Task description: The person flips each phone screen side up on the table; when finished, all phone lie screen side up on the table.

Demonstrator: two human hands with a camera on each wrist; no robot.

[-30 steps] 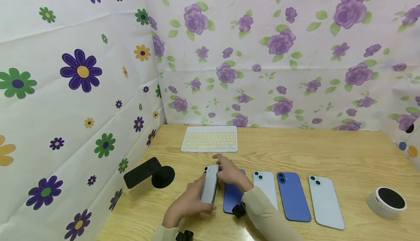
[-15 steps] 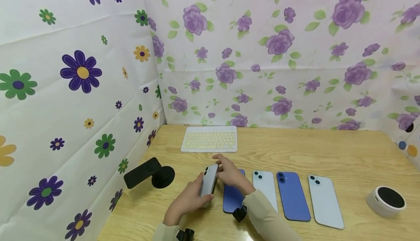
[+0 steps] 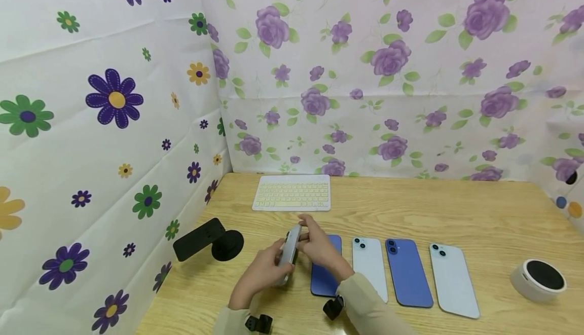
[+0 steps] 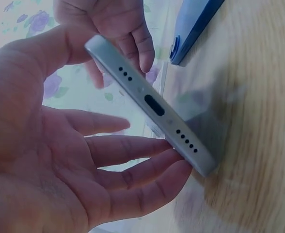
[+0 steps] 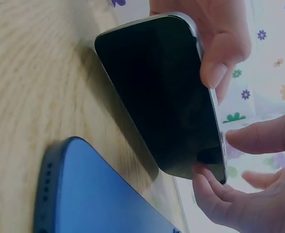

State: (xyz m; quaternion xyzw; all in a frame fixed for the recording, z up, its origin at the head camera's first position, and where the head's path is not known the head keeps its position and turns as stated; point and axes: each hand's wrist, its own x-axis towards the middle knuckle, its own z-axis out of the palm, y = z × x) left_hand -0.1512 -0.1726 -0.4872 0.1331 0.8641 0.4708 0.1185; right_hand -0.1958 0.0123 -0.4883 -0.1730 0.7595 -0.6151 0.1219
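A white smartphone point(image 3: 290, 248) is tilted up on its long edge, close over the table. My left hand point(image 3: 260, 274) grips its near end, thumb on the upper edge and fingers at the lower one. In the left wrist view, the bottom end of the smartphone point(image 4: 154, 104) shows its charging port and speaker holes. My right hand point(image 3: 318, 246) pinches the far end, with the thumb at the side edge and a finger against the glass. The dark screen point(image 5: 157, 92) faces right. Right of it a blue smartphone point(image 3: 325, 274) lies back up, partly behind my right wrist.
To the right lie a pale smartphone point(image 3: 368, 264), another blue smartphone point(image 3: 409, 274) and another pale smartphone point(image 3: 453, 282). A white round device point(image 3: 538, 281) stands far right. A white keyboard point(image 3: 292, 193) is at the back, a black stand point(image 3: 207, 241) at left.
The white smartphone has turned from showing its back to standing steeply on its long edge, its screen swung to the right. Both hands shift only slightly with it.
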